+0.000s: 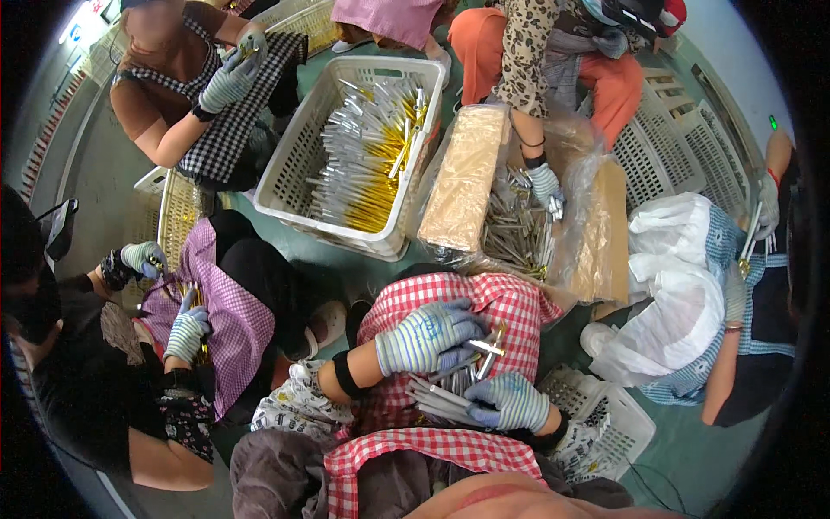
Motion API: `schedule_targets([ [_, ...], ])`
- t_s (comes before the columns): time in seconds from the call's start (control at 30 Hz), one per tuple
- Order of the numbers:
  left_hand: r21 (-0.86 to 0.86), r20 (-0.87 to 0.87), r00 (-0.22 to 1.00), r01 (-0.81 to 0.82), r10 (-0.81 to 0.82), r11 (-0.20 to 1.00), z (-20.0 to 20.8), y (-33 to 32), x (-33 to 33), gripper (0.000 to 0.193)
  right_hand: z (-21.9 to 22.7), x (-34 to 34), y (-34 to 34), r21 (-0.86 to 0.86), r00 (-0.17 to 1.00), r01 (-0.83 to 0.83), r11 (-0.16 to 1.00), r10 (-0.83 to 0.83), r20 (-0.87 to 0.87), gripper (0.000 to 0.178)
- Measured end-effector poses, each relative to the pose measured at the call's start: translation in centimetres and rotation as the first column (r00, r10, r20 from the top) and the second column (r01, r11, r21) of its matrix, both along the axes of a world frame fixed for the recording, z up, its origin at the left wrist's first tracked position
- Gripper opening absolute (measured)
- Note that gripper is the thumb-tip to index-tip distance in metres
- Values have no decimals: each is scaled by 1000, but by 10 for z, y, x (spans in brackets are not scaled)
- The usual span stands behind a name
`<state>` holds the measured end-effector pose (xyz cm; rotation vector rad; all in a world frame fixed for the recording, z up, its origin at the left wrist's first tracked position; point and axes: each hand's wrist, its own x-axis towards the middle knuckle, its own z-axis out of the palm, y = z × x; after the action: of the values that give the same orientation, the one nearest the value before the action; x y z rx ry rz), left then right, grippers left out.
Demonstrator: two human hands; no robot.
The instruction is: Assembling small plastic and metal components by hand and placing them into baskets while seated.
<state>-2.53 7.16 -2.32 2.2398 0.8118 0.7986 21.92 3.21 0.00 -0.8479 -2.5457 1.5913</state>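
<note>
My left hand (428, 336), in a striped knit glove, is closed with its fingertips at a slim silver tube (486, 348) with a gold-coloured part at its end. Below it my right hand (512, 402), gloved alike, curls around a bundle of grey-silver tubes (443, 400). The bundle rests on the red-and-white checked apron (406, 307) over my lap, its ends pointing left. My left fingers partly cover the upper tubes. Ahead of my knees, a cardboard box (462, 177) lined with clear plastic holds many loose silver tubes (517, 229).
A white plastic crate (277, 186) beyond holds silver-and-gold tubes. A co-worker's gloved hand (546, 189) reaches into the box. Other people sit close on the left and right, also handling tubes. Another white crate (635, 419) stands by my right elbow on the green floor (324, 268).
</note>
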Motion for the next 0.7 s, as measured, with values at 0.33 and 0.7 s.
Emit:
schedule_targets([
  [0.33,-23,11,988,153,-153,988,3,-7,0,24,-12,7,0,9,1000,3,1000,-3,10,35],
  [0.7,46,175,984,22,-30,999,20,-14,-17,26,6,20,-4,-275,977,129,953,-169,-128,29],
])
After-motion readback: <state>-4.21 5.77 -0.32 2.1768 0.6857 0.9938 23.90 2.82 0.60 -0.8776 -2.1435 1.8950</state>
